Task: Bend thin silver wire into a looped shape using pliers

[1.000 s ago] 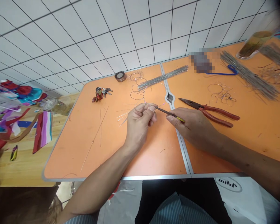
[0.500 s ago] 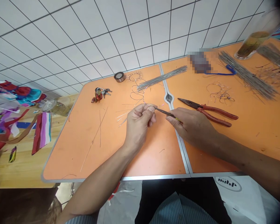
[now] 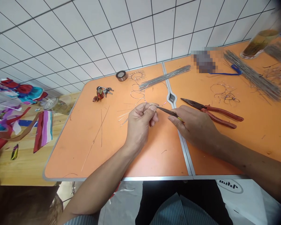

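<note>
My left hand (image 3: 140, 123) is closed in a pinch on a bunch of thin wires (image 3: 126, 116) that fan out to its left over the orange table (image 3: 89, 143). My right hand (image 3: 194, 126) grips a small dark pointed tool (image 3: 167, 111) with a yellow band. The tool's tip meets the wires at my left fingertips.
Red-handled pliers (image 3: 213, 112) lie just right of my right hand. A bundle of straight wires (image 3: 165, 76), a tape roll (image 3: 121, 75), keys (image 3: 101, 92), loose wire loops (image 3: 224, 93), a larger wire bundle (image 3: 253, 75) and a glass jar (image 3: 259, 43) lie farther back. Coloured ribbons (image 3: 18, 106) sit left.
Both hands stay where they were, working the wire with only slight shifts. The camera has drifted a little.
</note>
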A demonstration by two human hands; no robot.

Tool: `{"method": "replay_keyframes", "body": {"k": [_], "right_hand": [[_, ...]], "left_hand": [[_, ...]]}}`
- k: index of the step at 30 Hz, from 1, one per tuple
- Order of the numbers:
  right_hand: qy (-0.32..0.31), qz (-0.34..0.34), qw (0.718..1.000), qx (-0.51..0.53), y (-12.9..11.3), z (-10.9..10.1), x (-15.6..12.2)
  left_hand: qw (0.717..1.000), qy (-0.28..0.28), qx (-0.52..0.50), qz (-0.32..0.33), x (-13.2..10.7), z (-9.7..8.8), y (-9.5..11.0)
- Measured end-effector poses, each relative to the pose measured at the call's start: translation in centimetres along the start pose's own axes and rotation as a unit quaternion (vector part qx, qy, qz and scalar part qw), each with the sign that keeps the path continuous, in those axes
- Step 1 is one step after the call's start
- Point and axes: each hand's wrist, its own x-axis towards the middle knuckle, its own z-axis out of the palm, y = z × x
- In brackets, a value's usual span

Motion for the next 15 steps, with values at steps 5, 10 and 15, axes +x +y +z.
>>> {"method": "replay_keyframes", "body": {"k": [5, 10, 15], "right_hand": [[-0.007, 0.007, 1.0, 0.004, -0.09, -0.06, 0.0], [-0.024, 0.01, 0.999, 0.024, -0.01, -0.28, 0.15], [-0.024, 0.013, 0.999, 0.021, -0.1, -0.41, 0.09]], "left_hand": [[1.0, -0.003, 0.001, 0.002, -0.06, 0.0, 0.02], [1.0, 0.0, 0.01, 0.0, -0.17, -0.06, -0.07], [1.0, -0.001, 0.009, 0.0, -0.36, -0.01, -0.19]]}}
